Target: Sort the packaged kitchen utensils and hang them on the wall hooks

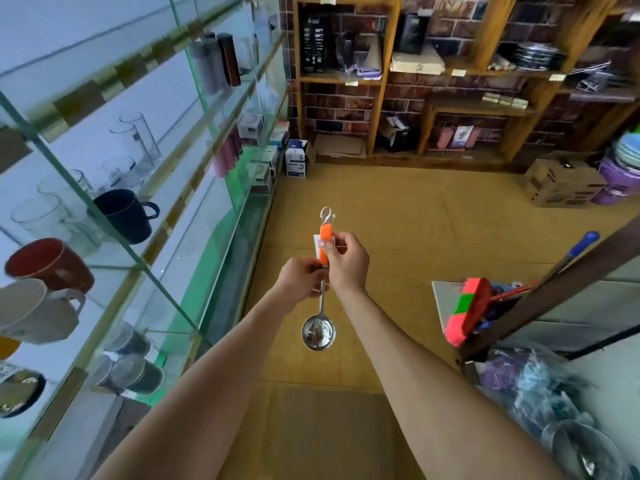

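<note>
presently: one ladle (318, 330) (orange handle, steel bowl, one white tag (316, 244)) held upright in mid-air over the floor (398, 220), bowl down, hanging loop up. two hands on it: left hand (300, 280) grip pinched at the handle's lower end; right hand (348, 263) grip pinched on the orange part, thumb in front. glass shelves (138, 265) at left: one navy mug (126, 214), one red mug (48, 263).

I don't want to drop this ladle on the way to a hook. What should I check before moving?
1. Right hand grips the ladle by its orange handle: ok.
2. Left hand holds it just below the handle: ok.
3. Top loop free of fingers: ok.
4. Bowl hangs clear of the glass shelves: ok.
5. Free wall hook in view: not ok, none shows.
</note>
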`<state>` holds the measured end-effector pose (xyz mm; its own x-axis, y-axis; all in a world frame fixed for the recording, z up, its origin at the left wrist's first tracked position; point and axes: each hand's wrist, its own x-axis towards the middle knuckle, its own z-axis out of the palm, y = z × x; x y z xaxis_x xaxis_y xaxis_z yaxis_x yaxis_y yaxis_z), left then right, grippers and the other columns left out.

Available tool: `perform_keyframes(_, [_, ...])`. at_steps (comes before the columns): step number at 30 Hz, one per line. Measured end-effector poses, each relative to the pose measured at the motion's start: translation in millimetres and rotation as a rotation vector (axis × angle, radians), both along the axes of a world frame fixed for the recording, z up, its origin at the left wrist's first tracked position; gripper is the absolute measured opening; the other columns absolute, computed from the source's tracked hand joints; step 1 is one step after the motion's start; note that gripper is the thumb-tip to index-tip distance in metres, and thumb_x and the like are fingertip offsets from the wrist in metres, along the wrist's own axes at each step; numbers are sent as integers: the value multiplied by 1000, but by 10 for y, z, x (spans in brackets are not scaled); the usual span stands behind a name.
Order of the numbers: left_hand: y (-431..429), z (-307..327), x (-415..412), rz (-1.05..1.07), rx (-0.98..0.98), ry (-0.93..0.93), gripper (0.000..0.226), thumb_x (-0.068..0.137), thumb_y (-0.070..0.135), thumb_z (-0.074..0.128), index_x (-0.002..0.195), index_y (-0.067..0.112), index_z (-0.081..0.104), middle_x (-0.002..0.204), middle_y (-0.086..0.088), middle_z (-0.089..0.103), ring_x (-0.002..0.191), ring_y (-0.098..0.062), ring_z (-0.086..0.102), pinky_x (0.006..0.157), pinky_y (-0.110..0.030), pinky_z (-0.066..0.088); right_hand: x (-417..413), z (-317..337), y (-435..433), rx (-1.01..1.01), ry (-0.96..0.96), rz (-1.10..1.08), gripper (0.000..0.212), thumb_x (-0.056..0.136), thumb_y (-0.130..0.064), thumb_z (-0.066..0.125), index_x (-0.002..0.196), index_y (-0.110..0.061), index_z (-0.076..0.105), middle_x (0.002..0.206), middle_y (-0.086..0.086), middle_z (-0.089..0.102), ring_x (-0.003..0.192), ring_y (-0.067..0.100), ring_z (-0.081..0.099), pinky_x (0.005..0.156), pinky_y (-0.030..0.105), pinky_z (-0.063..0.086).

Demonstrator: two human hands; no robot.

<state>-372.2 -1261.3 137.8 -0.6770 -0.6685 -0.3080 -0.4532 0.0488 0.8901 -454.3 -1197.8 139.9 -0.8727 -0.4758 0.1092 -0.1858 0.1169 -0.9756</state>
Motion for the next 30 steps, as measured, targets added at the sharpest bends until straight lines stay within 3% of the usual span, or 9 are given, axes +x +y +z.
perform_keyframes(3, [-190,-237,-22,16,40,-6,11,93,9,61,84,11,68,74,-5,68,64,-13,68,64,-27,60,-14,-213,-190,39,-11,-4,14,87,-27,72,95,-18,67,89,-3,68,85,16,64,75,30,51])
perform_keyframes(9, [-333,-961,108,40,150,-49,13,92,7,62,81,10,67,77,-9,69,72,-21,69,75,-39,61,103,-948,-376,123,-85,6,14,87,-26,72,96,-16,67,89,-2,68,82,14,63,68,18,44])
perform_keyframes(11, [-346,-1248,201,58,186,-77,14,92,8,62,79,10,67,78,-10,70,74,-23,70,75,-40,61,188,-1241,-399,155,-119,18,14,87,-27,73,95,-17,67,89,-2,68,81,14,63,69,20,45])
perform_keyframes(14, [-331,-1684,358,77,232,-117,13,91,7,62,79,8,67,80,-13,69,74,-23,69,75,-40,61,333,-1683,-397,204,-152,37,15,87,-28,73,95,-17,67,89,-2,69,82,16,64,71,25,48])
perform_keyframes(19, [-229,-2436,590,111,330,-172,11,92,9,63,81,8,67,80,-13,68,77,-24,68,79,-42,60,557,-2427,-314,278,-206,60,16,86,-27,73,96,-15,68,87,-3,67,82,15,63,69,23,44])
perform_keyframes(24, [-46,-3213,789,139,400,-232,16,91,9,63,76,11,65,73,-8,65,72,-23,65,77,-43,60,755,-3189,-151,349,-245,71,16,86,-25,74,96,-13,68,85,-5,66,79,13,60,63,10,38])
perform_keyframes(28, [112,-3767,968,155,435,-265,12,91,10,64,78,11,65,72,-8,64,70,-21,64,72,-36,61,906,-3749,-6,405,-291,93,18,86,-25,73,97,-11,69,85,-4,65,79,13,60,67,20,40])
perform_keyframes(30, [182,-4017,1040,167,466,-271,11,91,8,64,80,9,64,68,-7,62,67,-21,62,72,-38,60,964,-4000,52,421,-316,93,18,86,-24,74,97,-10,69,85,-4,65,79,13,59,65,17,39])
